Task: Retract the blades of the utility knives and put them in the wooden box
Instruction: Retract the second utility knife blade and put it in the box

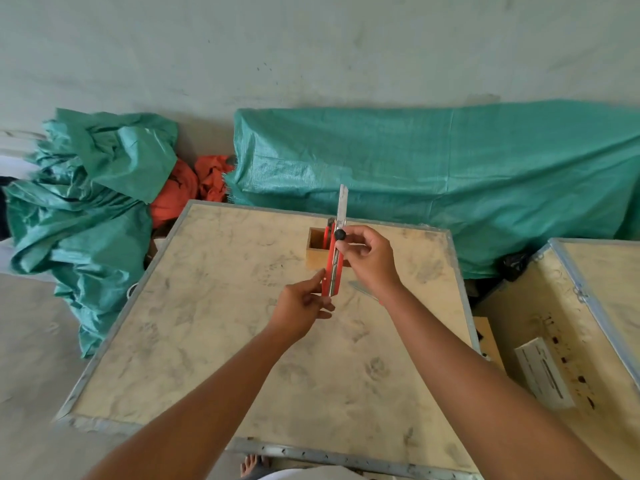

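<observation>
I hold a red utility knife (pixel 331 268) upright above the crate top, its silver blade (pixel 342 206) sticking out at the top. My left hand (pixel 304 306) pinches the knife's lower end. My right hand (pixel 369 258) has its fingertips on the black knob near the upper end. Behind the knife stands the small wooden box (pixel 315 251), open at the top, with another red knife (pixel 327 232) standing in it. A further blade tip (pixel 358 287) shows on the surface under my right wrist, mostly hidden.
The work surface is a plywood crate top with a metal rim (pixel 462 292). A second crate (pixel 588 306) stands to the right. Green tarps (pixel 450 174) and orange cloth (pixel 194 185) lie behind. A bare foot (pixel 252 464) shows at the near edge.
</observation>
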Demonstrator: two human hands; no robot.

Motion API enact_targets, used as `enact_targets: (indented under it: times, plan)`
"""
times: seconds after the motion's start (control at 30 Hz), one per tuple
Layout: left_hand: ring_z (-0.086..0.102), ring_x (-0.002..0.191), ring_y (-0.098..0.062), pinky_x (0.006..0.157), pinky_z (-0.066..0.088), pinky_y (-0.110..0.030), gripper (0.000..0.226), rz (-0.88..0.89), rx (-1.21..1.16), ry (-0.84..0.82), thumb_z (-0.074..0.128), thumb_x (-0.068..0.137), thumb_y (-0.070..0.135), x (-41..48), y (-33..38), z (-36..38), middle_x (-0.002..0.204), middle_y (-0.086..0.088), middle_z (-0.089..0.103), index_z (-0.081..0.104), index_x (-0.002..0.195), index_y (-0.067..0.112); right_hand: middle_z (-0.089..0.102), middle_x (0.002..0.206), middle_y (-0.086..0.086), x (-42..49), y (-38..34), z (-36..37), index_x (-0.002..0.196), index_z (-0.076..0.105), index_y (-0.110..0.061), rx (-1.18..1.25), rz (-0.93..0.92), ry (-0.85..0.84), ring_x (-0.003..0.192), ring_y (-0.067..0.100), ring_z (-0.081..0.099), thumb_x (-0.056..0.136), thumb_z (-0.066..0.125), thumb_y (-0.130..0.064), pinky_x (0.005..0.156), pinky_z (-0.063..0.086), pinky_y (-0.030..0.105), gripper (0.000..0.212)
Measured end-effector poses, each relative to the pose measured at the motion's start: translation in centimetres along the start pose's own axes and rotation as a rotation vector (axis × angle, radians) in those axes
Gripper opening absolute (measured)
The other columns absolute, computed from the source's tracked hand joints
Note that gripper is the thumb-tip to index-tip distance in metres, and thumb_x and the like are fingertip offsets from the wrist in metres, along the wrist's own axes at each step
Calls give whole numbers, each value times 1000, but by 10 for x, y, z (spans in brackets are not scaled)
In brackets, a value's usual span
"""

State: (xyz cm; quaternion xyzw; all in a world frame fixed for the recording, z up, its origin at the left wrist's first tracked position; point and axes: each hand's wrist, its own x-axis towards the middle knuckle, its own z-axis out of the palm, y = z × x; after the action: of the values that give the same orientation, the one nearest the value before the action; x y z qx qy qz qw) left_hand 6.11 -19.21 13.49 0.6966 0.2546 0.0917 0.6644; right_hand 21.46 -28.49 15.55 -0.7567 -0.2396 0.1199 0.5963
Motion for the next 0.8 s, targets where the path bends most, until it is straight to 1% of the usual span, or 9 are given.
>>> enact_targets:
  times: [0.13, 0.23, 0.4, 0.43, 0.5, 0.57, 0.63, 0.7, 0.8]
  plan:
    - [70, 77, -23, 81, 61, -47, 53, 14, -6, -3, 56, 90, -11, 5, 4, -15, 96, -5, 71, 49, 139, 8, 75, 108, 6, 2, -15, 0, 110, 72, -13, -27, -11, -45, 91, 19, 76, 90, 75, -13, 71, 66, 43, 20]
    - [67, 73, -21, 80, 61, -48, 52, 21, -29, -7, 55, 90, -13, 11, 8, -22, 91, -6, 68, 50, 138, 6, 73, 110, 7, 2, -24, 0, 107, 74, -9, -92, 6, -132, 83, 21, 76, 87, 76, -8, 63, 66, 38, 21]
    - [66, 73, -23, 78, 62, -41, 49, 44, -48, -13, 55, 90, -13, 20, 24, -28, 96, -14, 67, 53, 135, 7, 74, 111, 2, 7, -30, -1, 103, 78, -14, -234, -30, -204, 83, 19, 75, 82, 82, -12, 69, 65, 35, 21]
    - [66, 71, -22, 78, 62, -41, 48, 51, -48, -14, 55, 90, -13, 22, 26, -29, 97, -15, 66, 55, 134, 7, 74, 111, 0, 8, -32, -1, 102, 79, -14, -261, -53, -221, 83, 16, 74, 81, 83, -12, 72, 64, 32, 22]
    - [66, 69, -19, 78, 62, -42, 47, 64, -46, -18, 55, 90, -13, 27, 29, -33, 97, -18, 65, 56, 133, 6, 71, 108, -6, 9, -37, -2, 101, 80, -11, -302, -105, -253, 84, 6, 70, 80, 84, -9, 77, 58, 17, 22]
    - [66, 67, -16, 76, 63, -39, 48, 73, -39, -19, 56, 90, -13, 33, 32, -36, 99, -23, 66, 55, 134, 6, 64, 105, -12, 8, -43, -2, 100, 80, -7, -338, -145, -267, 83, -4, 65, 78, 84, -6, 77, 49, 3, 22]
    - [66, 65, -15, 74, 62, -36, 49, 81, -38, -26, 56, 90, -12, 37, 36, -40, 103, -27, 67, 54, 135, 5, 59, 105, -14, 8, -46, -3, 100, 80, -6, -351, -150, -268, 81, -10, 62, 79, 83, -5, 73, 44, -2, 21]
    - [66, 65, -14, 73, 62, -34, 48, 93, -44, -41, 57, 90, -11, 38, 40, -42, 106, -29, 67, 54, 135, 5, 57, 107, -18, 9, -48, -2, 103, 80, -7, -353, -148, -263, 78, -13, 61, 80, 82, -5, 70, 43, -2, 23]
    - [66, 67, -17, 74, 62, -34, 46, 124, -63, -67, 57, 90, -11, 39, 47, -44, 104, -24, 70, 57, 132, 8, 59, 117, -22, 12, -50, -1, 117, 75, -20, -358, -172, -275, 83, -12, 63, 83, 81, -11, 68, 46, 5, 36]
